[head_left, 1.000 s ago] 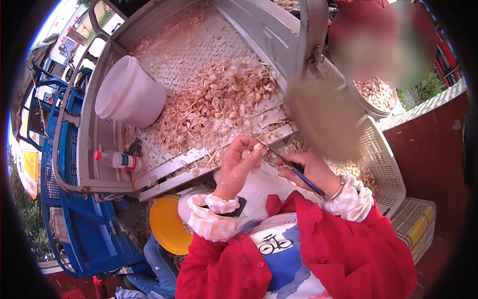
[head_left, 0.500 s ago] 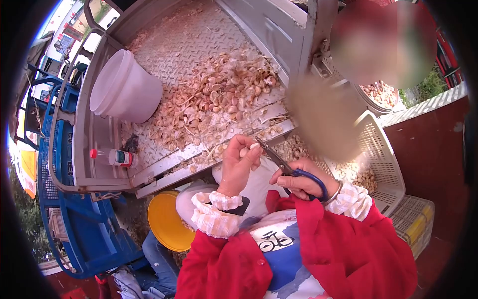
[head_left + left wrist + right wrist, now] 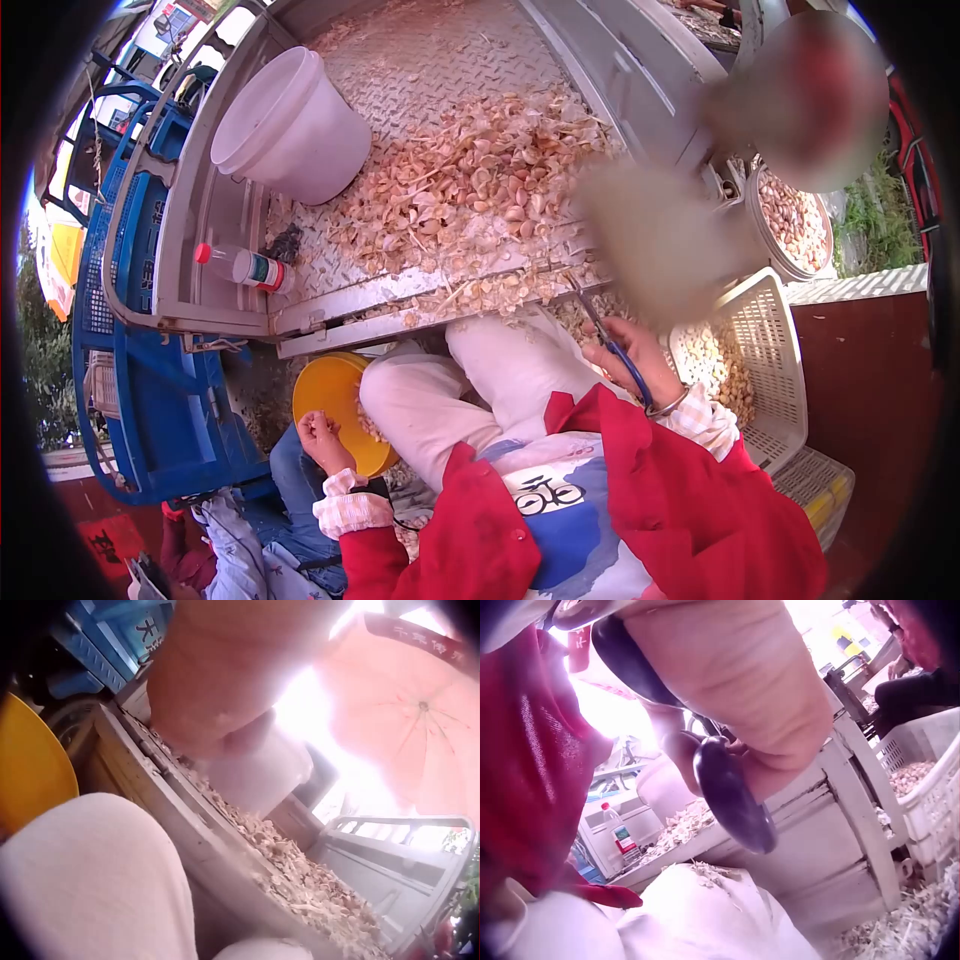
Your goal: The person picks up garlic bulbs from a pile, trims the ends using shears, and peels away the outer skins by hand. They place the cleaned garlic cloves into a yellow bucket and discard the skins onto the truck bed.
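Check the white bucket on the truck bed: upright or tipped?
Tipped. The white bucket lies on its side on the metal truck bed, its open mouth facing left, beside the garlic pile.

Red jacket, frilled white cuffs, white trousers, bangle

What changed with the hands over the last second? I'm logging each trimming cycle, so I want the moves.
The left hand dropped from in front of the chest, where it pinched a garlic piece at the scissor tips, down to the yellow bowl beside the knee. The right hand stayed up, gripping the blue-handled scissors, now away from the other hand. The white bucket, bottle and garlic heap lie as before.
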